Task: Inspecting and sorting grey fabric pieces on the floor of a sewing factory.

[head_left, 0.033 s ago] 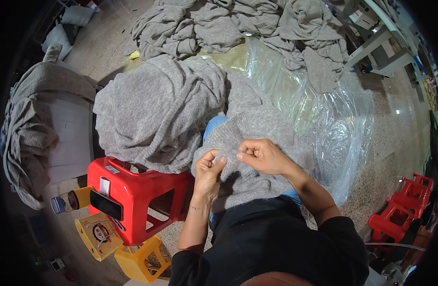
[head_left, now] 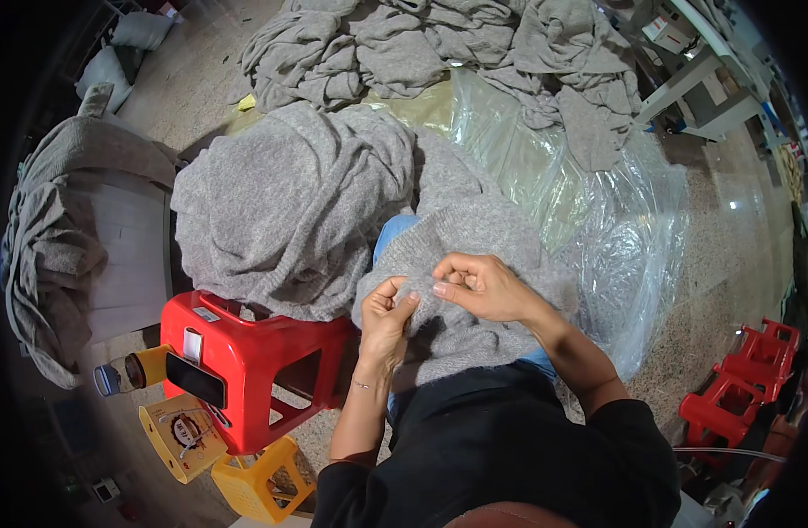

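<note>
A grey knit piece (head_left: 496, 233) lies over the person's lap at the centre of the frame, a blue-clad knee (head_left: 393, 233) showing at its left edge. The left hand (head_left: 386, 315) has thumb and forefinger closed on a small fold of it. Just to the right, the right hand (head_left: 490, 290) holds thumb and forefinger close together over the same spot, other fingers curled; whether anything fine sits between those tips is too small to tell.

For close fingertip work like this, I would keep the left pinch light yet steady, let the knit lie slack so the stitches don't stretch, and draw the right fingertips in short, gentle moves close to the pinch.

A big grey bundle (head_left: 272, 202) sits left of centre, its lower edge meeting a red stool (head_left: 206, 327) that carries a dark phone (head_left: 195, 380). Clear plastic sheeting (head_left: 628, 255) spreads at right of centre, and more grey knits (head_left: 395, 57) are heaped along the top.
</note>
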Demonstrator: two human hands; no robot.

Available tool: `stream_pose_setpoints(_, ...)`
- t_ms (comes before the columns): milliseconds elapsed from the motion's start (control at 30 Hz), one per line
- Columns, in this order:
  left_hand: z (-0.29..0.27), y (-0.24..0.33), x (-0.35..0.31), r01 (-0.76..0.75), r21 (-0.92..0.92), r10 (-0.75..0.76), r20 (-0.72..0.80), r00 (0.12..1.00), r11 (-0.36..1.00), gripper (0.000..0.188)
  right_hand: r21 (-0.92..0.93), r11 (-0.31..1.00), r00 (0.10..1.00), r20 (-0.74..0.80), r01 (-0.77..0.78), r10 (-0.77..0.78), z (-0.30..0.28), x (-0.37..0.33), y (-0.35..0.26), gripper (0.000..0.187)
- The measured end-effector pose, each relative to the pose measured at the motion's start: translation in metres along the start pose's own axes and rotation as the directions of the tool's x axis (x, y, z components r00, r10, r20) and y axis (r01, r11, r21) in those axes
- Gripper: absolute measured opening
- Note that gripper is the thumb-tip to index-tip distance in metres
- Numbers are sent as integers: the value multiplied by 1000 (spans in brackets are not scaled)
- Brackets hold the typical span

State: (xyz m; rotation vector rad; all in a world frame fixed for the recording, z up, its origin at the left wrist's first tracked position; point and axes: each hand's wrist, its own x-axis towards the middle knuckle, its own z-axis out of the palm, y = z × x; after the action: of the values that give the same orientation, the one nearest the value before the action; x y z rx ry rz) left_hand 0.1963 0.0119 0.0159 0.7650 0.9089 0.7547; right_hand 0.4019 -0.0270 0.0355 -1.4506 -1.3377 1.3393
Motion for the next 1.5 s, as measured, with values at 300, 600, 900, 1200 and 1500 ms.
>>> stream_pose_setpoints(300,15,9,-7,64,48,-70,119,990,997,19,112,994,990,-141,-5,21,-7,6,7,14)
stream_pose_setpoints(600,19,4,-5,14,-29,-14,-10,1000,999,16,168,984,996,-70,65,-54,1,3,0,19)
stream_pose_setpoints(900,10,9,-5,29,80,-38,119,992,996,13,-98,980,985,30,173,-170,-4,5,-10,25)
stream_pose_setpoints(1200,21,-5,0,-106,-35,102,-108,989,994,13,-287,883,920,-15,372,-393,7,0,-7,9)
stream_pose_setpoints(1500,13,7,1,8,-26,-9,-38,999,1000,18,-521,676,818,79,521,-570,9,-2,-10,13)
